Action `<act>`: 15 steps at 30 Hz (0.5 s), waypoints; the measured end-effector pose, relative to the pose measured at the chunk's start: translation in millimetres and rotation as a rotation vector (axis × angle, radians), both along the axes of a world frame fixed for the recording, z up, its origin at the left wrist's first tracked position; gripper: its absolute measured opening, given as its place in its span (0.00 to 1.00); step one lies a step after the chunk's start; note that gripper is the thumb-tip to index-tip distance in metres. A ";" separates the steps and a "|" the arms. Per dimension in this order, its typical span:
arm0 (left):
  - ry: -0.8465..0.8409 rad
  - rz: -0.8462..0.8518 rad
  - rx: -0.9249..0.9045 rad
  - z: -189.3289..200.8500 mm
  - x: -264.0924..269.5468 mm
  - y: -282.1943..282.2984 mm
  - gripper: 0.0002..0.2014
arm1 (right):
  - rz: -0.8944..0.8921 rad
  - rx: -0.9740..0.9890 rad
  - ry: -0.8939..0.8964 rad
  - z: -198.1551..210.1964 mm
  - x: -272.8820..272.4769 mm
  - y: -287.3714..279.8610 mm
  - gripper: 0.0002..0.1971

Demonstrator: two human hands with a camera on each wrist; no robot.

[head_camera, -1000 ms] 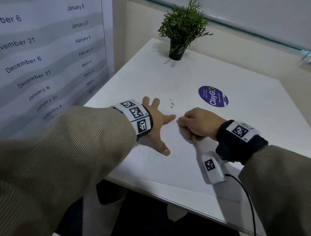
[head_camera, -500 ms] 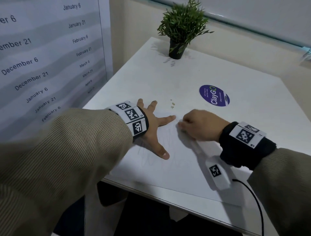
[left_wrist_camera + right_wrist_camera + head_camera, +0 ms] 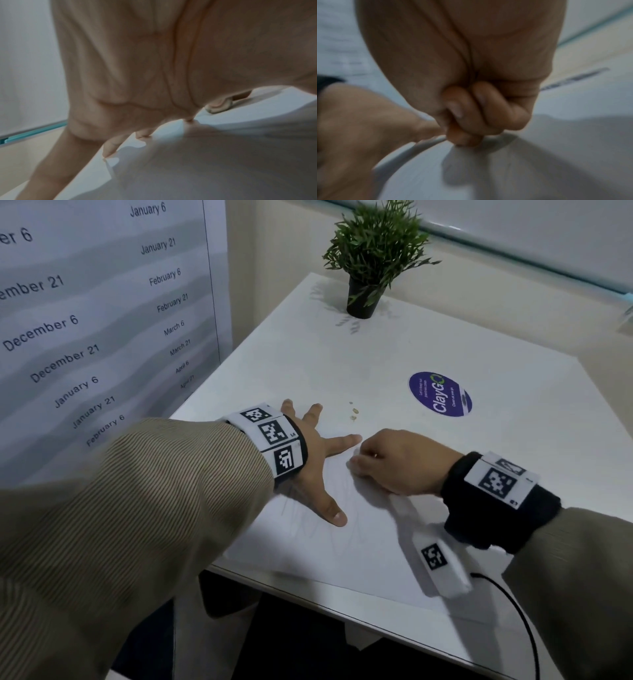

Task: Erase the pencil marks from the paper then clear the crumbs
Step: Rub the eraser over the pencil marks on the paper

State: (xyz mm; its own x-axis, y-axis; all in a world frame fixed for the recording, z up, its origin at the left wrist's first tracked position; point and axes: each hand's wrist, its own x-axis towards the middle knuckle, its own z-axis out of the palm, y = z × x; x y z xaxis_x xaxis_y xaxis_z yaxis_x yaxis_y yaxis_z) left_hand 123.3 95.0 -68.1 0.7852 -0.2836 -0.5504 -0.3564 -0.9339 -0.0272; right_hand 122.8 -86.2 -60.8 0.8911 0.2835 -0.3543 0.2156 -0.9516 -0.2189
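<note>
A white sheet of paper (image 3: 342,556) lies on the white table (image 3: 513,412) near its front edge, with faint pencil marks (image 3: 291,505) beside my left thumb. My left hand (image 3: 318,460) presses flat on the sheet with its fingers spread. My right hand (image 3: 394,463) is curled just right of the left index finger. It pinches a pale eraser (image 3: 221,106) down on the paper; the head view hides the eraser. In the right wrist view the curled fingers (image 3: 479,111) meet the paper (image 3: 539,169). A few small crumbs (image 3: 354,414) lie on the table just beyond the sheet.
A potted plant (image 3: 368,258) stands at the table's far edge. A round purple sticker (image 3: 440,398) is on the tabletop right of the crumbs. A date poster (image 3: 102,320) covers the left wall. A black cable (image 3: 513,611) hangs by my right wrist.
My right hand has slid a little towards me and to the left over the paper with the eraser. The left hand has stayed pressed in place.
</note>
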 end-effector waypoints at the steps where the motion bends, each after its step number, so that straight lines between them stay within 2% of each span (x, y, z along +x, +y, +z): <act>1: 0.001 0.001 0.001 -0.3 -0.5 -0.4 0.66 | -0.025 0.014 0.001 0.3 2.5 -1.9 0.23; 3: -0.009 -0.001 0.008 -0.3 -1.0 -0.8 0.66 | -0.080 0.037 -0.026 2.3 8.0 -4.9 0.23; 7: -0.004 -0.003 0.008 -1.2 -2.1 1.5 0.65 | -0.021 0.022 0.003 -1.3 3.3 2.9 0.22; 11: -0.013 0.003 0.012 -2.7 -2.1 0.0 0.66 | -0.089 0.058 -0.039 0.1 10.6 -0.4 0.23; 15: 0.000 0.000 0.005 -2.8 0.4 1.4 0.67 | -0.033 0.064 -0.002 -3.3 6.0 5.4 0.22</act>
